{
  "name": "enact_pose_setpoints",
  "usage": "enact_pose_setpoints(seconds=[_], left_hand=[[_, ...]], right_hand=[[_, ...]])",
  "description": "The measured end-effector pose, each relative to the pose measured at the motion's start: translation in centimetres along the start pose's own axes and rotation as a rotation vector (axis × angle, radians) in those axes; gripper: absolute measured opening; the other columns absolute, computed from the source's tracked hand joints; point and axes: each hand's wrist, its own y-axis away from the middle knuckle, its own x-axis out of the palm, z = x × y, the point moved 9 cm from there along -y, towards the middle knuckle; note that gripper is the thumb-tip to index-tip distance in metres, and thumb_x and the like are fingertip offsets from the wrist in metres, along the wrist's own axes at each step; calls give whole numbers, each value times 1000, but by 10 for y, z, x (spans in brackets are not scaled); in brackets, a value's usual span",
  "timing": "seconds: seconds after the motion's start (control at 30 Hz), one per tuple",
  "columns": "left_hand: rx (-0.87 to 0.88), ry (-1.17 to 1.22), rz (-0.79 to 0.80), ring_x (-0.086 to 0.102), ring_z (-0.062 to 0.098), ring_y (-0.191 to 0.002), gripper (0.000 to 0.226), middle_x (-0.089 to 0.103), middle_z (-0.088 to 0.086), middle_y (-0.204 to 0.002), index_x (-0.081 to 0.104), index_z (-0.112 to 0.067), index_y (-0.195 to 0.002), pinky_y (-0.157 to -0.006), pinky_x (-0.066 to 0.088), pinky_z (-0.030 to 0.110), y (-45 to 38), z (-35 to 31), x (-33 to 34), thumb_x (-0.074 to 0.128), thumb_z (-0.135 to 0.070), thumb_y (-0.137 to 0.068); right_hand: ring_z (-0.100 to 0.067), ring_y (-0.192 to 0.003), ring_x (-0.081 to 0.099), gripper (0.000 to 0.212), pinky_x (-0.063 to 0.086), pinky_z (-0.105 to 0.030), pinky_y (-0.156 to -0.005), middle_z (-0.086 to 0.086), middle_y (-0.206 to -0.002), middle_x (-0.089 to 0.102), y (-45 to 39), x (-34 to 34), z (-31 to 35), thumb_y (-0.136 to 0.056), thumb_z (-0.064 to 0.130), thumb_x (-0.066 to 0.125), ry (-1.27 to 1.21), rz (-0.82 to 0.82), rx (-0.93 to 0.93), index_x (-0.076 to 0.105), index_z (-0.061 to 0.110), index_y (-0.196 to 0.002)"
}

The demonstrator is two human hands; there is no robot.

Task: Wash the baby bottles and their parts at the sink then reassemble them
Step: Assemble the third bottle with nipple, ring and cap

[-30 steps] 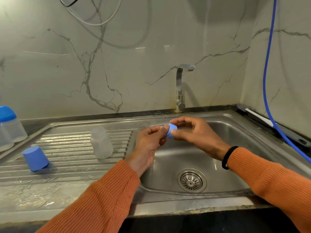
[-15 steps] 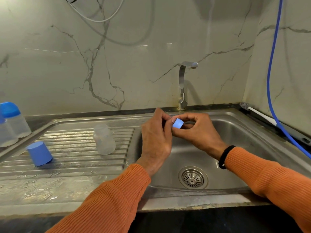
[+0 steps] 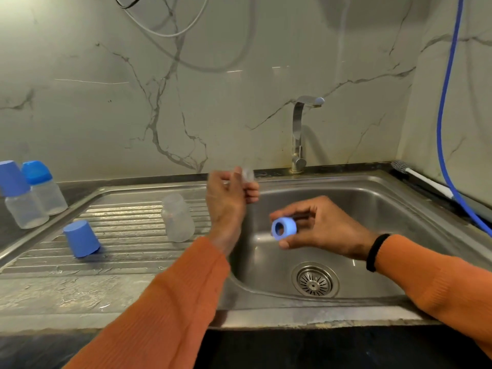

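My right hand [image 3: 322, 227] pinches a blue screw ring [image 3: 283, 228] over the sink basin [image 3: 372, 209], its round hole facing me. My left hand [image 3: 229, 195] is raised at the basin's left edge and pinches a clear teat [image 3: 248, 173] between its fingertips. A clear bottle body [image 3: 177, 217] stands upside down on the ribbed drainboard [image 3: 119, 230]. A blue cap [image 3: 81, 238] sits mouth down further left. Two capped bottles [image 3: 32, 193] stand at the far left on the counter.
The tap [image 3: 299, 134] stands behind the basin with no water running. The drain strainer [image 3: 315, 279] lies in the basin floor. A bottle brush [image 3: 420, 178] rests along the right rim, under a blue hose [image 3: 443, 115] that hangs down the wall.
The hands were together on the blue ring; now they have parted. My left hand has lifted away with the clear teat, and my right hand has dropped lower with the ring.
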Motion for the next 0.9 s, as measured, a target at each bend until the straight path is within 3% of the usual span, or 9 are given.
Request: enact_pose_setpoints(seconds=[0.1, 0.2, 0.33, 0.43, 0.57, 0.7, 0.8, 0.9], left_hand=[[86, -127, 50, 74, 23, -67, 19, 74, 10, -75, 49, -13, -101, -65, 63, 35, -9, -9, -11, 56, -29, -105], [117, -241, 262, 75, 21, -69, 17, 76, 7, -77, 53, -18, -100, -66, 63, 36, 9, -1, 17, 59, -34, -103], [93, -299, 377, 77, 15, -79, 22, 78, 4, -90, 59, -17, -103, -71, 64, 37, 17, 12, 39, 65, -38, -99], [-51, -199, 351, 76, 15, -94, 18, 78, 0, -97, 68, -20, -103, -76, 62, 33, 17, 23, 34, 72, -35, -95], [-417, 40, 381, 70, 23, -111, 29, 77, 6, -111, 74, -16, -113, -92, 59, 38, 27, 46, 34, 76, -35, -91], [-626, 211, 407, 73, 22, -92, 24, 78, 7, -99, 74, -15, -108, -94, 59, 38, 42, 51, 44, 78, -29, -90], [-553, 168, 509, 73, 23, -100, 32, 77, 10, -110, 73, -14, -119, -98, 57, 37, 43, 47, 49, 77, -27, -90], [-303, -96, 652, 72, 21, -109, 39, 74, 7, -118, 70, -26, -126, -90, 57, 30, 40, 40, 55, 79, -23, -89]], right_hand=[[-10, -104, 74, 49, 60, -30, -94, 9, -114, 77, 0, 6, -5, -72, 16, 94, -15, -39, 15, 76, 20, -118], [-8, -105, 73, 48, 58, -37, -99, 8, -114, 77, -4, -17, -9, -71, 22, 95, -19, -218, 21, 76, 25, -115], [-3, -102, 72, 48, 59, -24, -91, 9, -113, 75, -3, -35, -8, -71, 30, 94, 56, -322, 31, 74, 28, -115], [-10, -97, 76, 53, 62, -25, -78, 1, -119, 71, -3, -31, -6, -79, 23, 89, -20, -302, 24, 68, 25, -127], [-18, -89, 78, 51, 65, -36, -82, -2, -116, 68, -5, -18, 4, -92, 19, 77, 46, -204, 4, 59, 30, -138], [-18, -88, 77, 33, 64, -35, -80, -4, -110, 71, -5, -11, 9, -97, 18, 72, 46, -185, -28, 62, 25, -127], [-22, -92, 77, 26, 65, -39, -82, -9, -107, 75, -5, -15, -2, -100, 23, 68, -97, -259, 54, 58, 18, -123], [-27, -93, 77, 30, 64, -41, -84, -16, -108, 76, -4, -14, -19, -103, 25, 62, -427, -299, 200, 52, 11, -128]])
